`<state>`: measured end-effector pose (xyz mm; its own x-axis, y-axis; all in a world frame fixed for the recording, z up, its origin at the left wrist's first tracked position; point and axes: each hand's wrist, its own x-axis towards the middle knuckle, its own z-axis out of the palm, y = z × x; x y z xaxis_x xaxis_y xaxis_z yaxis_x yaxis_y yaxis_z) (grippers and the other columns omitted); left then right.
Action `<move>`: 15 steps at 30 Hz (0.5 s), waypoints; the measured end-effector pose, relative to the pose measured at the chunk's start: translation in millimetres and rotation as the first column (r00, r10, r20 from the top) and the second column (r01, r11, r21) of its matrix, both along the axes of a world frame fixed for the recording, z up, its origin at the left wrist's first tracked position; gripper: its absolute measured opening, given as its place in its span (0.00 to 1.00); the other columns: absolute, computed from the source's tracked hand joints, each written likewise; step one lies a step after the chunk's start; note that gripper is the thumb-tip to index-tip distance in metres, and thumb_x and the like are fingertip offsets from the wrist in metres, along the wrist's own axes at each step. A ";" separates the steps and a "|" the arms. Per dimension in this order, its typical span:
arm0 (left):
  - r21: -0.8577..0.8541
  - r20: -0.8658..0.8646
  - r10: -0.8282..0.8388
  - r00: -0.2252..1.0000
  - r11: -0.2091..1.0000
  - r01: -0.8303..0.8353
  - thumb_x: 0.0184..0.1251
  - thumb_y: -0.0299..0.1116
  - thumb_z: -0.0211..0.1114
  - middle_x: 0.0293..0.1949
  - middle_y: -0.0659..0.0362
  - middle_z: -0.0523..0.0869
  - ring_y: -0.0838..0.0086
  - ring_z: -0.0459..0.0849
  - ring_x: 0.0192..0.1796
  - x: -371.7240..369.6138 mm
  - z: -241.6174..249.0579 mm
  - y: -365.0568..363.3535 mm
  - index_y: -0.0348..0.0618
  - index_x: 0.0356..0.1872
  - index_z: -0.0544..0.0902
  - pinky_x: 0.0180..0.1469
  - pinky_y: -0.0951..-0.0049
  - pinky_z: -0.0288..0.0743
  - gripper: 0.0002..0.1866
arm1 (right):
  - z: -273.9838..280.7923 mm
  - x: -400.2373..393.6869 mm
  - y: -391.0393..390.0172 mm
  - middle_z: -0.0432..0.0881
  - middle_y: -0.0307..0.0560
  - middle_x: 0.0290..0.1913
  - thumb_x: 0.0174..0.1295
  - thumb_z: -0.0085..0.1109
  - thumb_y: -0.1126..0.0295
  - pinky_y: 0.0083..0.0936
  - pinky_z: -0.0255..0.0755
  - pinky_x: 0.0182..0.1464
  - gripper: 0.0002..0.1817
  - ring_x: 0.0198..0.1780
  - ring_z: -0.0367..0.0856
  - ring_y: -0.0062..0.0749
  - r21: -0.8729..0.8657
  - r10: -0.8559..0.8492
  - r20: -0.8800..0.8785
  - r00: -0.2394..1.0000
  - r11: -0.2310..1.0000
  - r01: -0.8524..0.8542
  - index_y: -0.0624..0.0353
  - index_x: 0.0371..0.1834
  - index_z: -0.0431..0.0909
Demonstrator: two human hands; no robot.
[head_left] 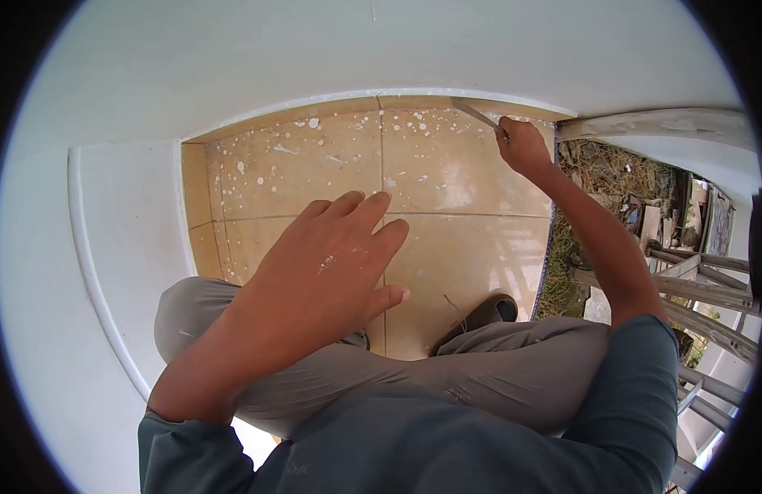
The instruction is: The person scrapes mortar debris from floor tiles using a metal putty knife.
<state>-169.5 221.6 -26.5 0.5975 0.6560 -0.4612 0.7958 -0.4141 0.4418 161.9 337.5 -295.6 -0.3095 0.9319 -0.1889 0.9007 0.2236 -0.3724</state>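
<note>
My left hand hovers in the foreground with its fingers apart and nothing in it; white specks mark its back. At the upper right, my right hand is closed round the handle of a scraper. The flat metal blade points up and left, its tip at the tile skirting below the wall. White paint spots are scattered over the beige floor tiles, mostly near the wall.
A pale wall rises ahead, and a white panel stands at the left. Beyond the tile edge at the right lie dry grass and a wooden ladder. My shoe rests on the tiles.
</note>
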 end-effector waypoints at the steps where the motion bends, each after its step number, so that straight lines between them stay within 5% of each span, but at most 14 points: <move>1: -0.040 0.010 -0.020 1.000 0.999 0.020 0.66 0.49 0.69 0.69 0.44 0.75 0.50 0.72 0.70 2.9 -3.1 -1.5 0.40 0.63 0.79 0.71 0.55 0.66 0.30 | -5.4 -12.2 -1.4 0.84 0.63 0.31 0.69 0.54 0.66 0.53 0.79 0.41 0.11 0.37 0.85 0.60 0.010 0.002 -0.015 1.000 1.000 -0.002 0.63 0.36 0.78; 11: -0.040 -0.027 -0.011 1.000 0.999 0.010 0.66 0.47 0.69 0.67 0.43 0.76 0.51 0.74 0.69 2.6 -12.5 3.0 0.38 0.61 0.80 0.71 0.55 0.66 0.29 | 4.7 -36.2 7.3 0.84 0.63 0.30 0.69 0.54 0.67 0.53 0.79 0.42 0.10 0.37 0.85 0.60 -0.090 0.008 -0.036 0.999 0.996 -0.011 0.63 0.37 0.78; 15: -0.079 0.101 -0.088 0.991 0.992 0.096 0.65 0.46 0.70 0.67 0.43 0.76 0.50 0.73 0.70 11.2 -27.1 -2.9 0.38 0.61 0.79 0.71 0.55 0.66 0.29 | -4.0 -95.3 2.9 0.83 0.62 0.28 0.68 0.55 0.68 0.52 0.78 0.39 0.09 0.35 0.84 0.60 0.028 0.043 -0.145 0.989 0.999 -0.039 0.63 0.35 0.77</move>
<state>-158.4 218.7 -53.6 0.6983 0.5573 -0.4492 0.7075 -0.4420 0.5514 66.6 340.4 -299.6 -0.3699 0.9218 -0.1161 0.8273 0.2699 -0.4927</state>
